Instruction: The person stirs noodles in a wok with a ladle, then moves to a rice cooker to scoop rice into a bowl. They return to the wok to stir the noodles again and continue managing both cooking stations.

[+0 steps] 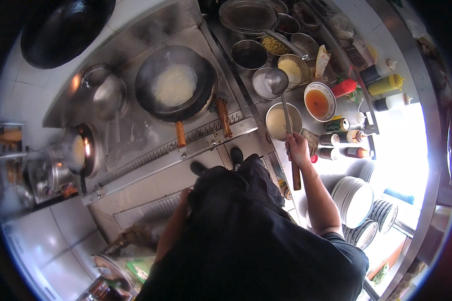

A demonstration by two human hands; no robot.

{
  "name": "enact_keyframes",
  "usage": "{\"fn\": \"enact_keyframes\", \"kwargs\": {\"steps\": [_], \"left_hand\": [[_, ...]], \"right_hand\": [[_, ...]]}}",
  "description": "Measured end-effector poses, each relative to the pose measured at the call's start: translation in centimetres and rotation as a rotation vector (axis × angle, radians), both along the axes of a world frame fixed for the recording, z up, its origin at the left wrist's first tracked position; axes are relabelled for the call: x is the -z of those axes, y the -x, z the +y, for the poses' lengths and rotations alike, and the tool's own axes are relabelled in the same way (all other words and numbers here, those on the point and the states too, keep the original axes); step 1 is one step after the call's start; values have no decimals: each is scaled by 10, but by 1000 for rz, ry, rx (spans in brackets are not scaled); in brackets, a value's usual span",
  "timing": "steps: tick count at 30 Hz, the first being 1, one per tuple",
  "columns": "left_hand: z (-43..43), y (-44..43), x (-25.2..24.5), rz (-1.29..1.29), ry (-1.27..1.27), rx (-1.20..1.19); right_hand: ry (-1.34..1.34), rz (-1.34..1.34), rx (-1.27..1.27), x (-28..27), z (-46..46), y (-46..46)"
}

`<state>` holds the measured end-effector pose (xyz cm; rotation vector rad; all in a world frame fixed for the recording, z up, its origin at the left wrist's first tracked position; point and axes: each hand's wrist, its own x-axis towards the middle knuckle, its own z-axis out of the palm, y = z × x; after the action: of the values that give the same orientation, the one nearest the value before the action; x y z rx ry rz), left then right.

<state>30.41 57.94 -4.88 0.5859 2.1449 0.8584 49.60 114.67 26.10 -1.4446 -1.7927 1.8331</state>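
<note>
My right hand [298, 147] grips a long-handled ladle [286, 113] near its wooden end. The ladle's bowl hangs over a metal pot of white contents [261, 84], and its shaft crosses above a pot of cream-coloured liquid [277, 122]. Whether the bowl touches the white contents cannot be told. By my waist, my left hand [186, 194] is mostly hidden against the dark clothing; no held object shows there. In front of me a black wok [147, 90] with a wooden handle [180, 134] sits on the range, steaming around pale, bubbling food [175, 84].
A bamboo wok brush [223, 116] lies right of the wok. Farther left are a perforated skimmer [108, 97] and a pan with flame reflections [92, 150]. Around the ladle stand a bowl of orange sauce [318, 103], squeeze bottles [344, 87] and stacked plates [352, 201].
</note>
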Motion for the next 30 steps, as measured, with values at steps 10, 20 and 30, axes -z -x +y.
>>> {"fn": "enact_keyframes", "kwargs": {"steps": [10,20,30], "left_hand": [[13,1,-15,53,28,76],[24,-20,-56,250,604,150],[-55,-30,5,8,458,-152]], "right_hand": [[-28,-28,-12,-4,2,-5],[14,60,-110,-44,-11,33],[72,159,-545,-86,-127,180]]}}
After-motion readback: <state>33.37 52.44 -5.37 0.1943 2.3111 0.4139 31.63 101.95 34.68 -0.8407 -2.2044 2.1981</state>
